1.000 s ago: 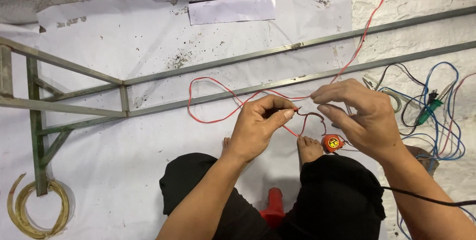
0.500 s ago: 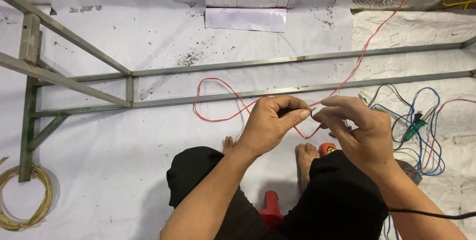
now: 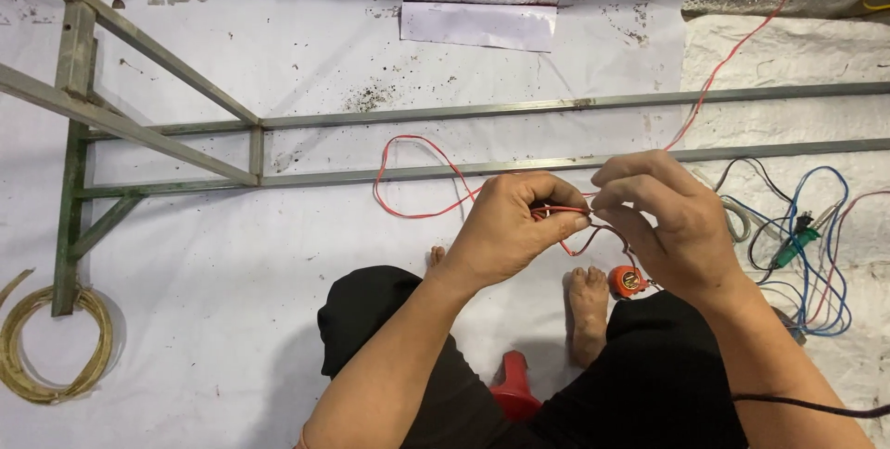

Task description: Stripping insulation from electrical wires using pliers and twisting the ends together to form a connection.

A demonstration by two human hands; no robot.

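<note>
On the white, speckled floor sheet point(image 3: 232, 338), seen from the head camera, a thin red plastic-coated wire point(image 3: 417, 180) loops over a long grey-green metal angle frame point(image 3: 389, 174) and runs to the two hands held above the person's knees. The left hand point(image 3: 508, 227) is curled, palm down, thumb and fingers pinched on the wire; the right hand point(image 3: 663, 217) meets it knuckle to knuckle, fingertips nipping the same strand just beside the left thumb (a darker thin lead hangs in a small loop below them). Beneath the right hand, on the sheet by a bare foot point(image 3: 587, 305), lies a small round orange object point(image 3: 628, 279). To the right sits a tangle of blue, red and black cables point(image 3: 816, 254); far left, a coil of stiff yellowish tubing point(image 3: 51, 342).
</note>
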